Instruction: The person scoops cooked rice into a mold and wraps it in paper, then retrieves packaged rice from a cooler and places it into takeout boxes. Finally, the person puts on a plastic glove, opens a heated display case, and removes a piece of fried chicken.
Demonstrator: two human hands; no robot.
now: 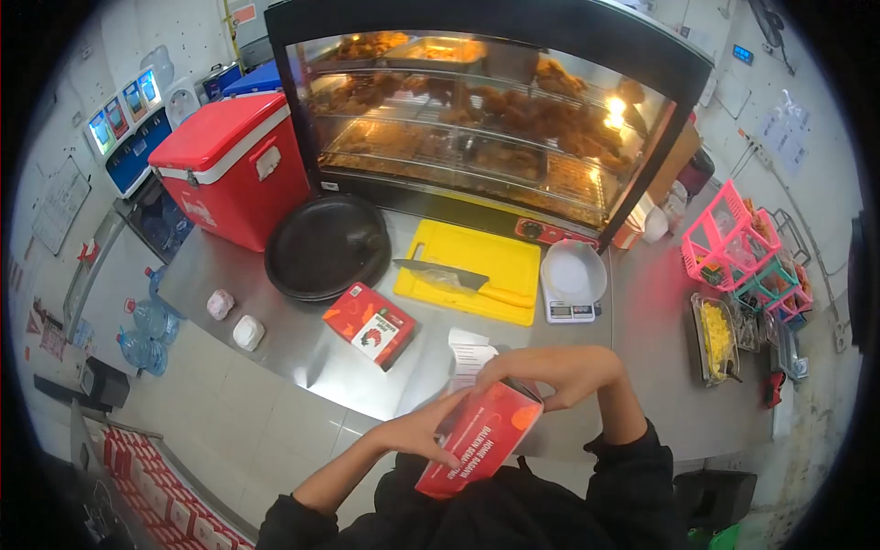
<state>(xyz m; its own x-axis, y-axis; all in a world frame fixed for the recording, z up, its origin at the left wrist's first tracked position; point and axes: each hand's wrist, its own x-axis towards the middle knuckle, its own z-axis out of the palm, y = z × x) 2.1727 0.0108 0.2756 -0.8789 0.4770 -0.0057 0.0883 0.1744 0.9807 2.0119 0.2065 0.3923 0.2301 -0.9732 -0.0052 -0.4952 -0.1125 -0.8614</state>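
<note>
A red cardboard food box (488, 433) with white lettering is tilted close to my body. My left hand (423, 431) grips its left side, fingers and thumb around the edge. From the far right, my right hand (555, 374) curls over the box's upper end, with its fingertips partly hidden. A white printed paper slip (471, 356) stands just beyond the box, near the right hand; whether it is attached cannot be made out. Another red box (370, 326), closed, rests on the steel counter (302, 335) ahead and to the left.
A knife (449, 274) lies on a yellow cutting board (467, 247). Right of it, a bowl (574, 271) sits on a scale (570, 311). Round black trays (327, 247), wrapped bundles (247, 333) and a red cooler (234, 174) are left. A glass food warmer (495, 174) stands behind.
</note>
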